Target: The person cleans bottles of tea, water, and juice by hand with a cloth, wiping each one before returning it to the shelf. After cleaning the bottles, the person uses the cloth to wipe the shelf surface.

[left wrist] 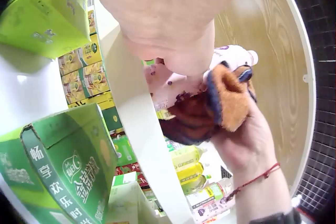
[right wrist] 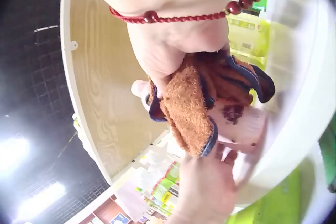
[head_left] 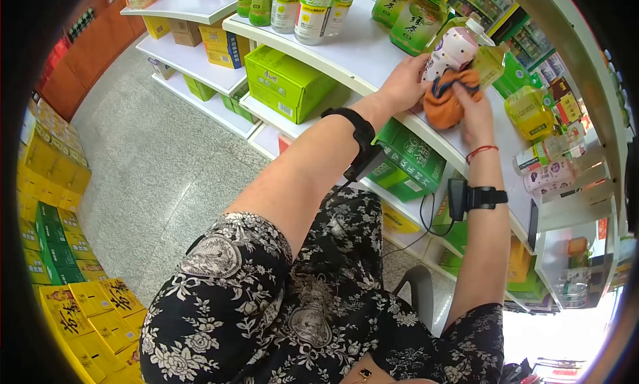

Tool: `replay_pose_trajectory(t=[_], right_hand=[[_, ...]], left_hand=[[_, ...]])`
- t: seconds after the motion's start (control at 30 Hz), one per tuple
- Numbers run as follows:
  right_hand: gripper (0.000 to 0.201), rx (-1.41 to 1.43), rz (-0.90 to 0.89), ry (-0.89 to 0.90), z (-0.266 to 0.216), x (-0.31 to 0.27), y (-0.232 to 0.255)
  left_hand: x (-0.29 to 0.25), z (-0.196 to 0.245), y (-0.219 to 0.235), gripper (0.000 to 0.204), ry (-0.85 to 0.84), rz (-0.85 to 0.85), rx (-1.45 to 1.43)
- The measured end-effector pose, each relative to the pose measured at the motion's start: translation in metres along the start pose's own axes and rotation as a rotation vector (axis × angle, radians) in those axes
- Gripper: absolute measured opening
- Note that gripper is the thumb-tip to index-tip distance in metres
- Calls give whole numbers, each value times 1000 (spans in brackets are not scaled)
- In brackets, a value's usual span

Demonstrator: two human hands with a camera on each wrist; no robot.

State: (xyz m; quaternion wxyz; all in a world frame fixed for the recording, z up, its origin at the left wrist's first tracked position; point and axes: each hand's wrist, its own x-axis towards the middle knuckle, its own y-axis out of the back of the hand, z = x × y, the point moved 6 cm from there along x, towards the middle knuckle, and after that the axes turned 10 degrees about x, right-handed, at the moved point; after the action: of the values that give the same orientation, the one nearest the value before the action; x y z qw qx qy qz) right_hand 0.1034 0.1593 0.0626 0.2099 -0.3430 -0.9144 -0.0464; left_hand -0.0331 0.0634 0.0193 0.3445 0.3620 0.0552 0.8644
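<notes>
A pink bottle with dark spots and a white cap [head_left: 455, 50] is tilted over the upper shelf. My left hand [head_left: 404, 84] grips it near its lower end. In my right hand [head_left: 474, 111] is a bunched orange cloth with navy edging [head_left: 444, 109], pressed against the bottle's side. From the right wrist view, folds of the cloth [right wrist: 189, 108] cover much of the bottle [right wrist: 239, 124], and the left hand [right wrist: 207, 184] curls round its base. The left wrist view shows the cloth [left wrist: 231, 98] lying across the bottle [left wrist: 170, 85].
Green tea bottles [head_left: 416, 24] and white-labelled bottles [head_left: 315, 11] stand along the white shelf [head_left: 359, 48]. Nearer me are a yellow drink bottle [head_left: 529, 114] and another pink bottle [head_left: 549, 176]. Green cartons [head_left: 407, 159] fill the lower shelf. Yellow boxes [head_left: 100, 311] are stacked on the left.
</notes>
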Motion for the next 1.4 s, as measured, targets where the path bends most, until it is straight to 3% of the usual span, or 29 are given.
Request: replay_pose_trajectory(t=[0.07,0.13,0.2,0.4,0.53,0.6,0.67,0.8,0.87,0.97,1.1,1.2,1.27,1.4], right_hand=[[35,-48,-60,-82,21,-10,5],[37,70,58,-176,29,-17,11],[36,46,61,-170,23,-10,12],[32,97,206,189,-51,30,19],[37,-71,226,315,-82,37,7],[41,-319,157,307,-81,38,-2],[44,-324,144,292,-74,31,-6],[45,-159,39,245,-30,14,0],[44,-357,75,-3,-10,-11,-3],[42,-255,109,-96,31,-14,19],[42,-239,114,-102,5,-7,12],[40,-170,207,9,-22,14,21],[39,-9,243,282,-50,25,27],[38,28,310,321,-86,19,7]], left_hand=[[-1,5,1,61,-59,22,95],[-2,9,3,61,-28,-13,67],[-3,7,1,61,4,-59,45],[-2,5,-1,58,-26,-63,-171],[-9,19,7,60,88,-145,-176],[-8,17,3,61,92,-164,-196],[-4,13,2,63,-7,-91,15],[-4,11,2,59,16,-109,74],[-2,8,0,53,-9,-70,2],[1,7,-4,53,-45,-102,9],[-3,18,3,55,56,-194,-177],[-6,12,-3,57,156,-243,-302],[-1,5,-6,62,-3,-137,-126],[-2,11,-3,67,-64,-113,82]])
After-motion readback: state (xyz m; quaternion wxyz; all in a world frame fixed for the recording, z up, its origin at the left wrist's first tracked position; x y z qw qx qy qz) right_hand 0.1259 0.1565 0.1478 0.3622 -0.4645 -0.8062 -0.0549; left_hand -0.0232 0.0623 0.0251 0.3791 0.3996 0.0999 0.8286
